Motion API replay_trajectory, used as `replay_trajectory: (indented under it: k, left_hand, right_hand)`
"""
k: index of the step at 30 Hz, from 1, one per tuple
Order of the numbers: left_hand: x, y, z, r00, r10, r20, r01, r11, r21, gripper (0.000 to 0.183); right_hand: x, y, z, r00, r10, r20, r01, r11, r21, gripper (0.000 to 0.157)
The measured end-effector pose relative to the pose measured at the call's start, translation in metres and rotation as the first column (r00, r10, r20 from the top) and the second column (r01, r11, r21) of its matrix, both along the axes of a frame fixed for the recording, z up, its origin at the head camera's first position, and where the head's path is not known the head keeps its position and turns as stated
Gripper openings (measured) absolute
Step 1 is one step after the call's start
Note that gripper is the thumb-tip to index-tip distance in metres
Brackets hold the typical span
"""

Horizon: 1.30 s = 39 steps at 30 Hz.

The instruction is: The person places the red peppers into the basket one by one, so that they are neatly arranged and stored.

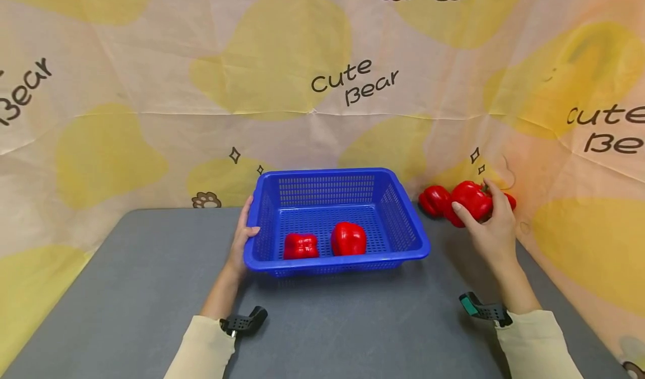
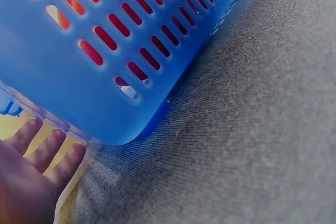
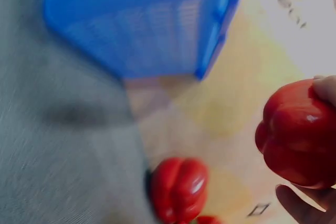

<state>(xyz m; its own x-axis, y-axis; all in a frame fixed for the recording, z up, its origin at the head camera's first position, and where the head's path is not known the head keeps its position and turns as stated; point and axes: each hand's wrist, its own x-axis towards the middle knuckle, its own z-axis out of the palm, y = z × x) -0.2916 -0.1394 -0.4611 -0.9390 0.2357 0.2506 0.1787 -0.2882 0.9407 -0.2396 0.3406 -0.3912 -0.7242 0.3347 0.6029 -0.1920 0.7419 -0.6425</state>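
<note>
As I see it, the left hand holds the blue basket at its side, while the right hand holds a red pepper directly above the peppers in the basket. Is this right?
Not quite: the head view shows the right hand holding the red pepper outside the blue basket, to its right, near another red pepper. The rest is correct.

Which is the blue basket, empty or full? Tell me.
Neither, partly filled: two red peppers lie in the blue basket, and much of its floor shows.

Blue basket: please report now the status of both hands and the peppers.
Left hand holds blue basket by left side. Right hand grips red pepper outside it. Two peppers inside. Basket's right wall stands between held pepper and interior.
</note>
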Motion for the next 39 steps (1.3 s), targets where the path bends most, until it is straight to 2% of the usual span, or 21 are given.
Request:
replay_trajectory:
  k: [4, 8, 13, 17, 21, 25, 29, 39]
  left_hand:
    - [-0.001, 0.002, 0.001, 1.0, 0.003, 0.002, -0.003, 1.0, 0.022, 0.081]
    - [-0.004, 0.007, 0.005, 1.0, -0.022, -0.004, 0.022, 0.997, 0.072, 0.081]
    - [-0.007, 0.011, 0.005, 1.0, -0.023, -0.009, 0.023, 0.997, 0.074, 0.082]
    - [-0.005, 0.009, 0.001, 1.0, -0.01, -0.004, 0.01, 0.997, 0.074, 0.082]
    - [-0.003, 0.006, -0.002, 1.0, -0.011, -0.007, 0.011, 0.998, 0.063, 0.082]
    - [-0.002, 0.004, -0.005, 1.0, -0.007, -0.001, 0.007, 0.998, 0.057, 0.081]
    - [-0.001, 0.003, -0.006, 1.0, -0.009, -0.003, 0.009, 0.999, 0.051, 0.08]
    - [0.002, 0.001, 0.003, 1.0, -0.023, 0.0, 0.023, 0.999, 0.047, 0.081]
  right_hand:
    - [0.007, -0.01, 0.019, 0.999, 0.048, 0.012, -0.049, 0.998, 0.027, 0.076]
    - [0.015, -0.018, 0.041, 0.997, 0.077, 0.003, -0.077, 0.997, 0.027, 0.075]
    - [0.027, -0.035, 0.065, 0.995, 0.097, -0.011, -0.097, 0.995, 0.004, 0.081]
    - [0.029, -0.056, 0.081, 0.989, 0.144, -0.032, -0.144, 0.99, -0.002, 0.082]
    - [0.028, -0.078, 0.092, 0.975, 0.21, -0.078, -0.208, 0.977, 0.038, 0.078]
    - [0.027, -0.094, 0.093, 0.961, 0.256, -0.106, -0.254, 0.967, 0.036, 0.076]
    - [0.025, -0.103, 0.086, 0.96, 0.259, -0.103, -0.259, 0.966, 0.015, 0.075]
    - [0.016, -0.109, 0.07, 0.96, 0.281, -0.006, -0.28, 0.959, 0.041, 0.074]
